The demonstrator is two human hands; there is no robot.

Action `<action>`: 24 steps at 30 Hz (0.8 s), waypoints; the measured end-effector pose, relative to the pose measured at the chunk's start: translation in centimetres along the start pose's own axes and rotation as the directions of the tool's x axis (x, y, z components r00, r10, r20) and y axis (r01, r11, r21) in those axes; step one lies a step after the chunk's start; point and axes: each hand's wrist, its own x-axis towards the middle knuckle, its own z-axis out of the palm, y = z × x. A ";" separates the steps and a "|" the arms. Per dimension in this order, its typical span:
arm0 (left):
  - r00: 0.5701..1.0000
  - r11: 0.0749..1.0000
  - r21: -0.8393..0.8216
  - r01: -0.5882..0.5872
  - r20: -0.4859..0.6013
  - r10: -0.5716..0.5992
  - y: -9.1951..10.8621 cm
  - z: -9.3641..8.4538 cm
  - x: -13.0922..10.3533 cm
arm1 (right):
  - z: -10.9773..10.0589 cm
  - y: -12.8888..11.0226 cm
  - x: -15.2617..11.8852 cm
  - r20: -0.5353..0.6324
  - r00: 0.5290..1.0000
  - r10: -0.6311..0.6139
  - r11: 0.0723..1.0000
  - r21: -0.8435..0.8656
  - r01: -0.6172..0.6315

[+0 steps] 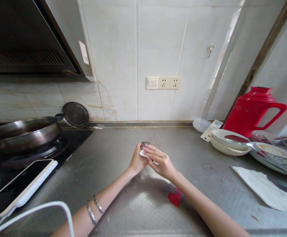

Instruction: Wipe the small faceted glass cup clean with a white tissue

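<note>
In the middle of the head view, my left hand (pixel 138 161) is closed round a small dark, shiny object (pixel 145 144). Only the top of that object shows above the fingers, so its kind cannot be made out. My right hand (pixel 161 162) presses a piece of white tissue (pixel 143 153) against it, fingers bent over the near side. Both hands touch each other above the grey metal countertop (pixel 114 154). Below my right forearm lies a red patch (pixel 175 197) on the counter, partly covered by the arm.
At left, a metal pan (pixel 22 133) sits on the stove, near a phone (pixel 17 187) with a white cable (pixel 59 204). A round dark lid (pixel 75 115) leans on the wall. To the right are a red thermos jug (pixel 250 112), stacked bowls (pixel 228 149) and a white paper towel (pixel 264 187).
</note>
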 end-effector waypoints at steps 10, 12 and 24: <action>0.955 0.950 -0.122 0.287 -0.041 -0.294 2.7 0.7 -0.3 | -0.1 0.7 0.0 -0.181 0.877 0.444 0.892 0.179 -0.415; 0.949 0.935 -0.180 0.307 -0.010 -0.314 3.3 0.5 -0.2 | -0.1 0.5 0.0 -0.161 0.901 0.403 0.911 0.166 -0.377; 0.973 0.962 -0.150 0.228 0.014 -0.229 2.2 1.1 -0.7 | -0.5 0.9 0.0 -0.190 0.914 0.359 0.933 0.058 -0.355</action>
